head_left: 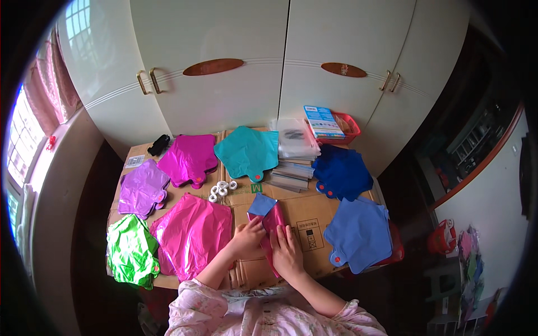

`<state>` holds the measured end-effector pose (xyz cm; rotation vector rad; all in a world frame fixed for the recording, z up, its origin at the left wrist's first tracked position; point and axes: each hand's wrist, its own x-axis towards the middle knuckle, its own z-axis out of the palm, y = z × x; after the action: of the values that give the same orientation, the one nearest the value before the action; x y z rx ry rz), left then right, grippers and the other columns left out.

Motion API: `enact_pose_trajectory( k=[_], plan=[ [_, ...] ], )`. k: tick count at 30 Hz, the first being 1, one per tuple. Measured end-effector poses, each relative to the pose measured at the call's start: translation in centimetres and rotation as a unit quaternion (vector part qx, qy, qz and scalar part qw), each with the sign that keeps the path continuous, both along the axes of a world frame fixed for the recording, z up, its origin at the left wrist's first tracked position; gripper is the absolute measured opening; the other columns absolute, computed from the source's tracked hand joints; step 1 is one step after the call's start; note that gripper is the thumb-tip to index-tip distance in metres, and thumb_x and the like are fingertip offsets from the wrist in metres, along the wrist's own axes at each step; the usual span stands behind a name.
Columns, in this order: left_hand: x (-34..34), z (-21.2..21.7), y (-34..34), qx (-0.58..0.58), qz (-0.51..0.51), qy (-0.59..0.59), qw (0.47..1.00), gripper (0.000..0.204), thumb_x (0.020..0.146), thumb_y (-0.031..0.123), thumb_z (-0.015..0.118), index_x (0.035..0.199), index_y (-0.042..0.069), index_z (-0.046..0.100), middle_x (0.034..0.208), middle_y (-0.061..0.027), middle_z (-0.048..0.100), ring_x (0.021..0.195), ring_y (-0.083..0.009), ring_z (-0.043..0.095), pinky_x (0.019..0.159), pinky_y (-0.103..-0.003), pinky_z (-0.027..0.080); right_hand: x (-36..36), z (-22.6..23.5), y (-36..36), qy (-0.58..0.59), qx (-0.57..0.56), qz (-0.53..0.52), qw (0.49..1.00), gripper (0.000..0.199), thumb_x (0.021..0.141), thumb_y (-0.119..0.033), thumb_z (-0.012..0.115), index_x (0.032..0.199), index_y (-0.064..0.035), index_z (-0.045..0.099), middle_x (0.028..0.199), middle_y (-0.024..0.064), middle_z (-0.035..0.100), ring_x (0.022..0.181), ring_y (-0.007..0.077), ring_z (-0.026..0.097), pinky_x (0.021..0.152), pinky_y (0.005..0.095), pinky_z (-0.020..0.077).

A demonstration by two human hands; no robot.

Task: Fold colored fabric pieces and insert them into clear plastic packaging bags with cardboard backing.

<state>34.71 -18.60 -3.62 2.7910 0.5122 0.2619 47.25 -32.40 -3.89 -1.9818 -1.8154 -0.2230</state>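
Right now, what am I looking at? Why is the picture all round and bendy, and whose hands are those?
The picture comes from a camera worn on a person's head, looking down. Its very wide lens bends straight edges. The left hand and right hand are that person's own. Both press on a folded dark pink foil piece with a light blue piece under it. They lie on a flattened cardboard sheet. Around them lie flat shiny foil shapes: green, pink, purple, teal and blue. White cupboard doors stand behind.
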Motion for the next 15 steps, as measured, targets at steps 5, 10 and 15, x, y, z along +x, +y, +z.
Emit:
enact_pose_trajectory(
  k=[5, 10, 15],
  plan=[
    [1.4, 2.4, 1.3, -0.166, 0.178, -0.125, 0.962, 0.031, 0.072, 0.034, 0.071, 0.076, 0.003, 0.069, 0.088, -0.0147, 0.065, 0.094, -0.0318, 0.057, 0.085, -0.041, 0.045, -0.1, 0.7, 0.1, -0.025, -0.005, 0.000, 1.000, 0.042, 0.084, -0.011, 0.050, 0.124, -0.0010, 0.053, 0.133, 0.0221, 0.047, 0.129, 0.0409, 0.038, 0.104, 0.0481, 0.0361],
    [2.5, 1.5, 2.4, -0.147, 0.206, -0.100, 0.962, 0.022, 0.069, 0.026, 0.068, 0.070, 0.004, 0.068, 0.074, -0.0136, 0.064, 0.088, -0.0310, 0.058, 0.082, -0.040, 0.047, -0.1, 0.5, 0.0, -0.044, -0.005, 0.002, 0.999, 0.039, 0.085, -0.013, 0.048, 0.122, -0.0021, 0.056, 0.130, 0.0204, 0.050, 0.128, 0.0377, 0.041, 0.105, 0.0479, 0.0351],
    [2.7, 1.5, 2.9, -0.146, 0.204, -0.057, 0.966, 0.019, 0.067, 0.023, 0.066, 0.068, 0.004, 0.067, 0.075, -0.0142, 0.066, 0.090, -0.0302, 0.059, 0.083, -0.040, 0.048, -0.1, 0.5, 0.0, -0.044, -0.010, 0.015, 0.999, 0.038, 0.086, -0.014, 0.047, 0.120, -0.0019, 0.057, 0.127, 0.0199, 0.053, 0.126, 0.0353, 0.044, 0.107, 0.0469, 0.0332]
  ],
)
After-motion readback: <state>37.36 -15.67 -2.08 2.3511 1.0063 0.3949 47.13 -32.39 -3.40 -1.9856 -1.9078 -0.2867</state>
